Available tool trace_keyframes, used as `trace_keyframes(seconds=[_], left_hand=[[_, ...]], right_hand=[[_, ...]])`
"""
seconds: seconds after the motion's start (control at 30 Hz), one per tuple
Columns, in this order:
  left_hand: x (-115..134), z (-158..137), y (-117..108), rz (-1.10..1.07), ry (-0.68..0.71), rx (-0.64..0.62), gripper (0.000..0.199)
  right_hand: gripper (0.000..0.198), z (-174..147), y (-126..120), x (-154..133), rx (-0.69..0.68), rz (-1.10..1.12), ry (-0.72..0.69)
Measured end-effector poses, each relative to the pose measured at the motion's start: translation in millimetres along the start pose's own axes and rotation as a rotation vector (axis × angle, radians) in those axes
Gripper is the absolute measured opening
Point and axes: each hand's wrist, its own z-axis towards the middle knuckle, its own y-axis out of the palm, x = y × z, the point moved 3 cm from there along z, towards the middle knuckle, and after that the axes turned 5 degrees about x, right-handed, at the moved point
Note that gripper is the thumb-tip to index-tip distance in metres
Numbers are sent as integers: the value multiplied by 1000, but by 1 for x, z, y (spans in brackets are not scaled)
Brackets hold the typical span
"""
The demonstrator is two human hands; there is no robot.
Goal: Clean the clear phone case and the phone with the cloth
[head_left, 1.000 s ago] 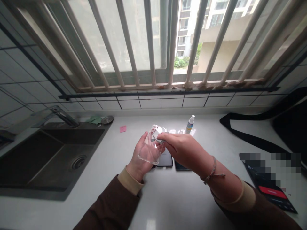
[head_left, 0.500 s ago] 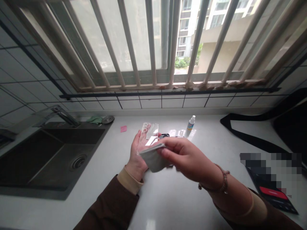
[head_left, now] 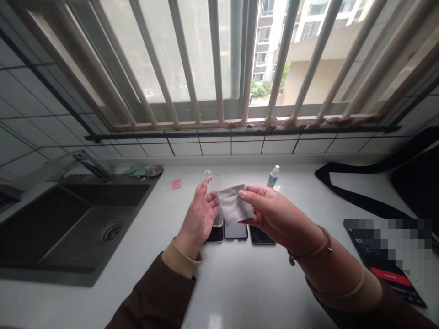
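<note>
Held upright and turned edge-on, a clear phone case (head_left: 214,183) is gripped by my left hand (head_left: 196,211), fingers curled about its side. My right hand (head_left: 270,205) pinches a folded grey cloth (head_left: 233,203) between thumb and fingers. The cloth hangs just right of the case; I cannot tell whether they touch. Below the hands, a black phone (head_left: 214,236), a second phone (head_left: 236,231) and a dark phone (head_left: 263,236) lie side by side on the white counter (head_left: 236,283), partly covered by hands and cloth.
A small white bottle (head_left: 273,175) stands behind my right hand. A pink note (head_left: 176,184) lies at the back left. The dark sink (head_left: 73,276) and tap (head_left: 94,167) are on the left. A black strap (head_left: 363,196) and a black item with a red band (head_left: 391,275) lie right.
My left hand has turned the case from its broad face to nearly edge-on. My right hand has raised the cloth and moved it right, off the case's front, uncovering the phones below.
</note>
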Motion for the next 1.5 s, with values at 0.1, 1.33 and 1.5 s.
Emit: trace_keyframes(seconds=[0.1, 1.33, 1.5], left_hand=[[16, 3, -9, 387, 204, 97, 59], [25, 17, -59, 2221, 168, 314, 49], [26, 15, -56, 2246, 149, 311, 48]], right_hand=[[19, 0, 0, -1, 10, -6, 1], [26, 2, -1, -1, -59, -323, -92], [15, -20, 20, -8, -97, -918, -284]])
